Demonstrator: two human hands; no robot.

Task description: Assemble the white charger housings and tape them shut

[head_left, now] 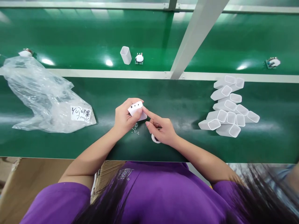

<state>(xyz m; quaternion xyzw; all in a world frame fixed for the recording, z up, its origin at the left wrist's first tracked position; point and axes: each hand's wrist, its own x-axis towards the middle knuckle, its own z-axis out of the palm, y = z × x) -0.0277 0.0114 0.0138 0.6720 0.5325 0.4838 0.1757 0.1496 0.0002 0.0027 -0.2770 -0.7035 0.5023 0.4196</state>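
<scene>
My left hand [127, 115] is closed around a small white plastic housing [135, 106] with several dark slots or marks along its upper face. My right hand [162, 128] reaches in from the other side; its index fingertip touches the edge of the housing. The right thumb stands apart from that finger, and the other fingers are curled. A white ring-shaped object [156, 139] lies partly hidden beneath my right hand. Tiny clear or whitish bits [135, 128] are scattered on the green table [112, 146] just below the housing.
Several white translucent square tubes [225, 115] lie piled at right. A clear plastic bag [44, 102] with a handwritten label lies at left. Beyond the metal rail [112, 73], another tube [126, 55] stands beside a small white-domed circuit board [139, 58]. A slanted post [193, 37] rises there.
</scene>
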